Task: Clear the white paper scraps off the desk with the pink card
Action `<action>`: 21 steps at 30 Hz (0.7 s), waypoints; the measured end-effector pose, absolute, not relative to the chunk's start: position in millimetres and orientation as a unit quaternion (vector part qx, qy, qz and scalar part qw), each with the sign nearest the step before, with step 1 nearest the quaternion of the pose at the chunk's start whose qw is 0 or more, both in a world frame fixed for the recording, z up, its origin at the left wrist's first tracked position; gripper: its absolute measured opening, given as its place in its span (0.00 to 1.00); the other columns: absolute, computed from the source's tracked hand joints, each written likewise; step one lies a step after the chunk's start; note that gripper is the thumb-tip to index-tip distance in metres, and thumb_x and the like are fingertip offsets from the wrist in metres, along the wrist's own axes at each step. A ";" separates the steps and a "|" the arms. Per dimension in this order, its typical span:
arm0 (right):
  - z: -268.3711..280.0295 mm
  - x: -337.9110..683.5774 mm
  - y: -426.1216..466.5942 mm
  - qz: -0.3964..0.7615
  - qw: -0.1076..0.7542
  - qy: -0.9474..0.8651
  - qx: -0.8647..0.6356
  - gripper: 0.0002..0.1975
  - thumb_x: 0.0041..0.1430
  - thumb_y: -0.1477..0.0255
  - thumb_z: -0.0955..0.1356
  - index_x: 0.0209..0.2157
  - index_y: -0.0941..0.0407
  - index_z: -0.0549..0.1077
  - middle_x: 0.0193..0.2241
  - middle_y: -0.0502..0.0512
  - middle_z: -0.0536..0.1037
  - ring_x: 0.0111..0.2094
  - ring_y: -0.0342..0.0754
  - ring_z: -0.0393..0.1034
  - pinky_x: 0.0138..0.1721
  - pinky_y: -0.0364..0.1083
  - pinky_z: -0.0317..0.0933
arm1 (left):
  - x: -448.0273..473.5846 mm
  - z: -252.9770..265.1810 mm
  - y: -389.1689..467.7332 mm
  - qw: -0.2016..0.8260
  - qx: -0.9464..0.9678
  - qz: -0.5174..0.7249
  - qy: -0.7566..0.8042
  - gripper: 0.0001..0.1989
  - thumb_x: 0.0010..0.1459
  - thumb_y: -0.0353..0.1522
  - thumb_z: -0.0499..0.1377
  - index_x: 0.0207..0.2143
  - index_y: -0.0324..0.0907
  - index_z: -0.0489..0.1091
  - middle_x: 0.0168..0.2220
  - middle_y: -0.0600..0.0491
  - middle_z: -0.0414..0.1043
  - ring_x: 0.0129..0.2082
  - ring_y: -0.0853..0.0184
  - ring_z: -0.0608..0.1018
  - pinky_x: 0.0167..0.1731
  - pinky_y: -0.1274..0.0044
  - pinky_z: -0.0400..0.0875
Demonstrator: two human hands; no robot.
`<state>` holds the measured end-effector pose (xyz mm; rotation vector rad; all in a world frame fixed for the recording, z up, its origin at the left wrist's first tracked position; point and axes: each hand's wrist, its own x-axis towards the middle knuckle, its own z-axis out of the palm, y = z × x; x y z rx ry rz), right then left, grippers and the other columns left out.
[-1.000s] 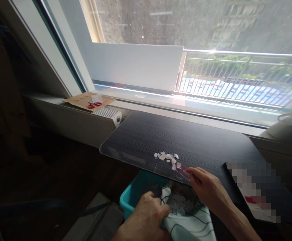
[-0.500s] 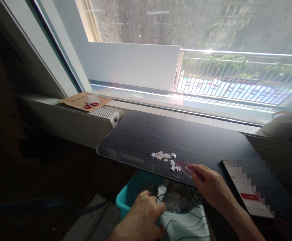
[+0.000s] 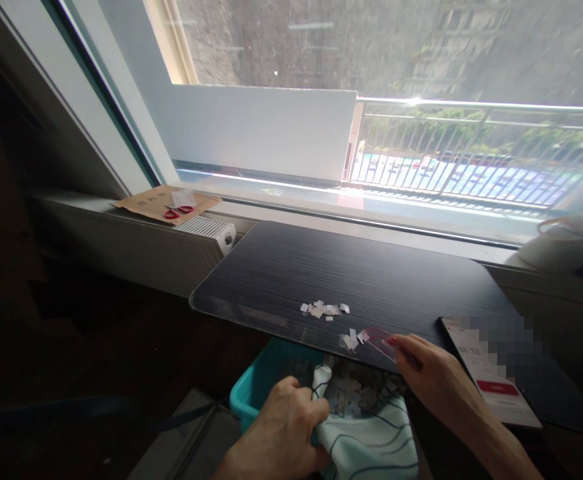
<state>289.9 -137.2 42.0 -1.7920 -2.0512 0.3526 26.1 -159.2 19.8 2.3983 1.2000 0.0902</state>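
Note:
In my right hand (image 3: 436, 377), closed in a pinch, is a clear plastic protractor (image 3: 380, 340) with a pink curved edge. Its far edge meets a small bunch of cut paper pieces (image 3: 350, 340) near the front edge of the dark table (image 3: 361, 260). A second cluster of paper pieces (image 3: 321, 309) lies a little farther back and left. Below the table edge, my left hand (image 3: 284, 423) grips the gathered rim of a white bag with dark lines (image 3: 371, 443). Many paper scraps (image 3: 354, 395) fill the bag's opening, beside a teal bin (image 3: 244, 393).
A phone-like device (image 3: 499, 387) with a lit timer screen lies at the table's right. Red-handled scissors (image 3: 179, 212) rest on a brown paper envelope (image 3: 146, 200) on the left sill, beside a white radiator (image 3: 209, 228). A window with a railing stands behind the table.
My right hand and the protractor have shifted slightly right and toward the table's front edge. The nearer paper pieces are rearranged along that edge. My left hand keeps its grip on the bag.

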 end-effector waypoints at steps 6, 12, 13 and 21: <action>49.0 287.5 -141.2 0.152 0.207 -0.740 -0.621 0.12 0.61 0.71 0.61 0.40 0.52 0.75 0.34 0.51 0.78 0.31 0.45 0.72 0.33 0.42 0.61 | 26.6 20.2 -159.7 0.235 0.865 0.033 0.441 0.08 0.43 0.34 0.65 0.26 0.42 0.69 0.26 0.56 0.71 0.28 0.66 0.72 0.41 0.72 0.63; 49.6 269.2 -131.9 0.160 0.195 -0.761 -0.598 0.13 0.61 0.73 0.60 0.38 0.53 0.76 0.30 0.51 0.77 0.30 0.44 0.71 0.31 0.41 0.61 | 27.7 22.8 -160.2 0.229 0.869 0.024 0.438 0.08 0.45 0.36 0.64 0.27 0.42 0.70 0.26 0.55 0.71 0.29 0.64 0.73 0.40 0.72 0.64; 48.5 266.0 -129.3 0.158 0.194 -0.763 -0.595 0.14 0.60 0.73 0.60 0.38 0.53 0.76 0.30 0.51 0.77 0.30 0.45 0.71 0.31 0.41 0.61 | 27.9 23.0 -160.1 0.227 0.870 0.022 0.437 0.08 0.45 0.36 0.64 0.27 0.42 0.71 0.26 0.54 0.72 0.30 0.64 0.73 0.40 0.72 0.64; 46.3 260.1 -117.5 0.126 0.204 -0.760 -0.604 0.14 0.61 0.73 0.60 0.40 0.54 0.76 0.34 0.52 0.78 0.32 0.45 0.72 0.33 0.42 0.62 | 25.9 20.0 -159.6 0.222 0.872 0.029 0.436 0.09 0.43 0.36 0.65 0.26 0.42 0.70 0.26 0.55 0.72 0.29 0.64 0.73 0.39 0.72 0.63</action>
